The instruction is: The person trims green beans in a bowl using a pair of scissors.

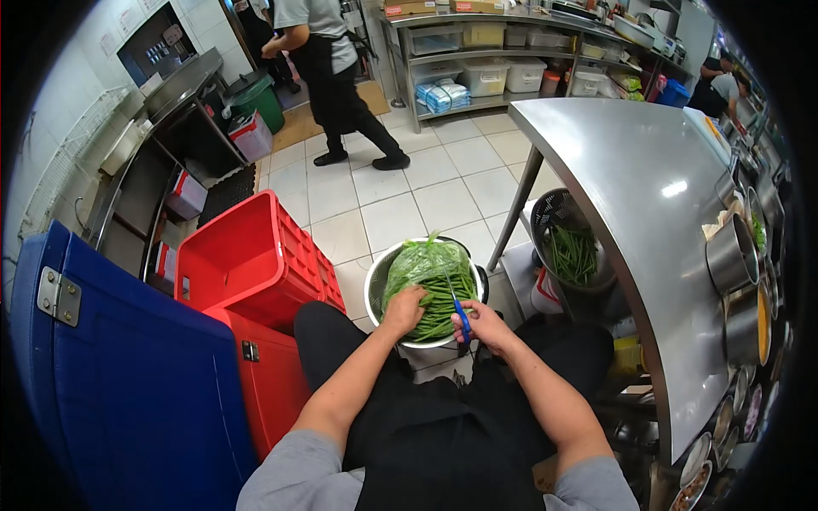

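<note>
Green beans [439, 317] fill a round, pale-rimmed bowl [372, 294] set just beyond the seated person's knees, their slim, glossy pods lying loosely side by side toward the near edge. Over the far part of the same bowl spreads a crumpled, see-through plastic bag [416, 262], thin and shiny, with green showing through it.

Below the steel surface [613, 170] at right, a dark perforated basket [545, 206] contains a second heap of beans [573, 255]. Deep metal pots [731, 254] stand along the far edge of that smooth, curved-looking surface. To the left are an open-topped red crate [226, 255] of ribbed plastic and a blue lid [128, 366] with a metal hinge. Plastic tubs [486, 78] line the steel shelving [409, 60] at the back.

Both forearms reach forward and inward over the bowl. The left hand [405, 310] lies palm down on the beans beside the bag, fingers bent; whether its grip has hold of any pods, I cannot tell. The right hand [481, 325] has its grip closed around the handles of blue-handled scissors [461, 318], whose narrow blades point away across the beans.
</note>
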### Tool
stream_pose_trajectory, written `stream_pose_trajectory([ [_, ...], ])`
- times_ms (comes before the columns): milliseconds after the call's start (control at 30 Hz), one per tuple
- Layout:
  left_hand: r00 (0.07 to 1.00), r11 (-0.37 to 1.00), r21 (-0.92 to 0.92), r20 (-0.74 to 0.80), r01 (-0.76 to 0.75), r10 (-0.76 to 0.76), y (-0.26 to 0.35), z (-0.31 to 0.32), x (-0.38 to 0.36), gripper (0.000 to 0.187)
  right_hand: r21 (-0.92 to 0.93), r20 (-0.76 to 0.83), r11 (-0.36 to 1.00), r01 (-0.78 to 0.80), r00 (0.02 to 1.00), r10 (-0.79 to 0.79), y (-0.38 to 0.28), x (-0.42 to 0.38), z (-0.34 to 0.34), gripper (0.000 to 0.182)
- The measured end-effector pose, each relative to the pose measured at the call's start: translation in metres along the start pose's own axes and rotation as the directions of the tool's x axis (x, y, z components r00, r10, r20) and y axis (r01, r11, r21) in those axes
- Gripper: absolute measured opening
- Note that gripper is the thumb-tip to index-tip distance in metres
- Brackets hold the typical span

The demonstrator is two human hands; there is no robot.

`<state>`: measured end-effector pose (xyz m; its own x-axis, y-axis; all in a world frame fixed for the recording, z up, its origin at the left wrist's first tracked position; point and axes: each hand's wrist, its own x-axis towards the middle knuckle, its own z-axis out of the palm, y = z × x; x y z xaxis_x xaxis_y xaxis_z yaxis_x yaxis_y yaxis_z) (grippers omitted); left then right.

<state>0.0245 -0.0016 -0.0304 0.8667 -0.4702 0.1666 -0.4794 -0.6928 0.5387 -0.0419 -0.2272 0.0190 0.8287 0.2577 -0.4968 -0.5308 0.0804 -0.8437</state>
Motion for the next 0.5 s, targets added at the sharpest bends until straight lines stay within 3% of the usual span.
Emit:
stream_pose_trajectory([
  [67,0.997,0.994,-0.077,-0.026,0.072,-0.074,-0.007,0.002,0.001,0.03,0.006,-0.005,1.0,0.016,1.0,-0.016,-0.003,-0.001,-0.001,0.047],
  [133,0.996,0.993,-0.096,-0.055,0.066,-0.071,0.0,-0.006,0.002,0.025,0.018,-0.01,1.0,0.014,1.0,-0.014,-0.003,-0.001,-0.001,0.047],
  [200,0.975,0.964,-0.237,-0.155,0.121,-0.161,0.008,-0.017,0.005,0.022,0.015,-0.004,1.0,0.01,1.0,-0.01,-0.007,-0.005,0.0,0.048],
  [500,0.983,0.952,-0.262,-0.044,0.158,-0.176,0.032,-0.045,0.014,0.026,0.066,0.108,0.996,0.062,0.992,-0.068,-0.011,-0.01,0.003,0.053],
])
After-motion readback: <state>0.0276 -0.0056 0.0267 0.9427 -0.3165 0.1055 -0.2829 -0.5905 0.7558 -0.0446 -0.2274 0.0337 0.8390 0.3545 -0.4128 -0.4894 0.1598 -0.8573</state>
